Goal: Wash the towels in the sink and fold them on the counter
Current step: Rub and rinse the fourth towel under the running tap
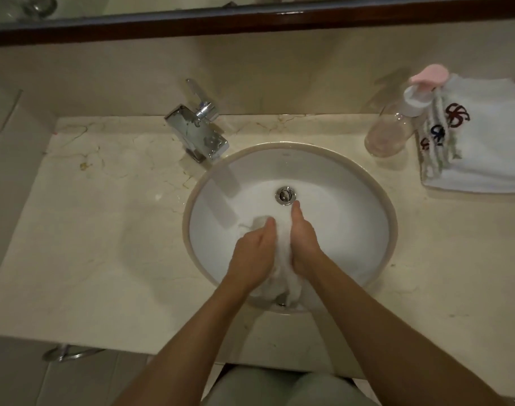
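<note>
Nearest the camera, two bare forearms reached forward over the counter edge into the sink (367, 183). Between them a white towel (282, 268) was bunched into a wet rope, held over the near half of the basin. The left hand (255, 253) was curled round its left side, fingers wrapped over the cloth with a knob of towel showing just past the fingertips. The right hand (304, 241) pressed against the other side, its thumb pointing toward the drain (285, 196); its fingers lay under the cloth, so how tightly they gripped could not be told. The loose tail of the towel hung down below both wrists toward the near rim.

By the look of it the cloth was soft, limp and soaked, so likely heavier than when dry, and apt to sag and drip wherever unsupported. It would probably be best taken as a gathered bunch in both fists, or by two corners once it is to be spread out.

Beyond the left hand and further left stood the chrome tap (196, 133); whether water ran was unclear. Well off to the right of the right hand, on the counter (89, 230), stood a pump bottle (392, 133), and just beside it lay a folded patterned towel (485, 136).
</note>
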The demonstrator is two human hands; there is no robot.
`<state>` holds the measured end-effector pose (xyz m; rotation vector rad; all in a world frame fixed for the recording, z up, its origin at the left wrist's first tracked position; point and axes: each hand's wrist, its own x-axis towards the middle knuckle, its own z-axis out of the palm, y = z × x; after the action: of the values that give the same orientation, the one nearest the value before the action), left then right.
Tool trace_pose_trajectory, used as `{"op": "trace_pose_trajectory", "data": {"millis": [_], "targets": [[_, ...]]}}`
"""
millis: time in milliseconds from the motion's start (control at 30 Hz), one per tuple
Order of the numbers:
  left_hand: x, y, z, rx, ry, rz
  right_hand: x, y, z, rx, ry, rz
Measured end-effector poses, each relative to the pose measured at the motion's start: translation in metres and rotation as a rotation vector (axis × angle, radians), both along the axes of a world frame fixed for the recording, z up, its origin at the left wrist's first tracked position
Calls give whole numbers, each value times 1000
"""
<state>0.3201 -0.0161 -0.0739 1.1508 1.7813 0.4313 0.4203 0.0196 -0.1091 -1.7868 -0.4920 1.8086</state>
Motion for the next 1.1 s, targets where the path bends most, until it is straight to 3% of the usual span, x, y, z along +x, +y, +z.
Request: {"op": "trace_pose_trajectory", "data": {"millis": [100,167,233,300,367,467,500,533,633,700,767,833,933,1000,1100], "targets": [[-2,-2,-5,-13,64,-16,-13,-3,6,109,-129,124],[11,-23,-2,74,71,-133,-7,17,1,18,-201,2],[14,-37,5,116,23,-116,2,22,-4,-70,-36,-220],[3,-31,-5,84,27,-5,14,11,-9,-82,327,-490],[-10,-22,-16,-90,-199,355,30,-11,-7,-62,597,-658],[-32,-21,-34,-264,-868,845,45,-48,-11,-99,715,-704],[-35,-24,-39,-310,-1042,910,44,-56,-15,-142,774,-671],[-37,-25,-40,-378,-1097,909,43,-62,-16,-190,841,-621],[-34,-21,-40,-542,-1137,760,40,-64,-12,-297,837,-487],[-29,-12,-49,-550,-1049,632,33,-50,-6,-240,615,-419],[-20,0,-54,-424,-693,481,22,-37,3,-52,310,-301],[-19,14,-51,-261,-407,382,8,-32,22,168,31,-44],[-26,31,-32,-130,-396,479,-12,-29,50,402,-146,321],[-15,27,-12,-44,-312,295,-17,-8,42,481,-364,259],[-3,14,6,88,-135,119,-20,21,23,323,-329,39]]}}
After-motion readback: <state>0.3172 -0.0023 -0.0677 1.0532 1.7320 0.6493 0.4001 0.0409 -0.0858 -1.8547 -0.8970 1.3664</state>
